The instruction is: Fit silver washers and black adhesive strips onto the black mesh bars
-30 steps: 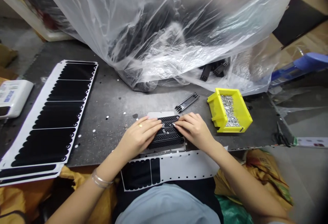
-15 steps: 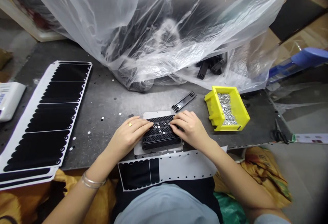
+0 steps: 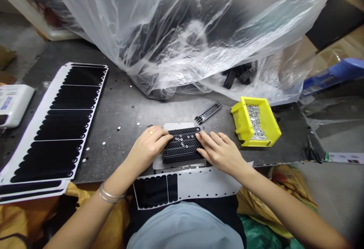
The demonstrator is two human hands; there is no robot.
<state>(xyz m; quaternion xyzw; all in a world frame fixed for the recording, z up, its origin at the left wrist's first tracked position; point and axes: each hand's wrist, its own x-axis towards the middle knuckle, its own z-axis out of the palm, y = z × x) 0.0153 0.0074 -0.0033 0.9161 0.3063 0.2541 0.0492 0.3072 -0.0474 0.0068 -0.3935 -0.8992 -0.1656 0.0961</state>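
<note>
Several black mesh-textured strips [image 3: 182,152] lie side by side on a pale grey plate [image 3: 158,162] in front of me. Small silver washers [image 3: 182,144] are scattered over their middle, and one washer [image 3: 198,129] sits at the far strip's right end. At the strips' left end, my left hand [image 3: 150,142] has its thumb and fingertips pressed together; anything between them is hidden. My right hand [image 3: 220,148] touches the right end with bent, closed fingers, and what they pinch is too small to make out.
A yellow bin [image 3: 273,122] of washers stands to the right, with scissors [image 3: 312,151] beyond it. A black plastic part [image 3: 208,112] lies behind the plate. Sheets of black stickers [image 3: 68,101] lie left, another sheet [image 3: 210,183] at the front edge. Plastic film [image 3: 182,70] hangs behind.
The view has shifted slightly, moving the scene a little rightward. My right hand has drawn back slightly at the strips' right end, and a washer now shows at the far strip's end.
</note>
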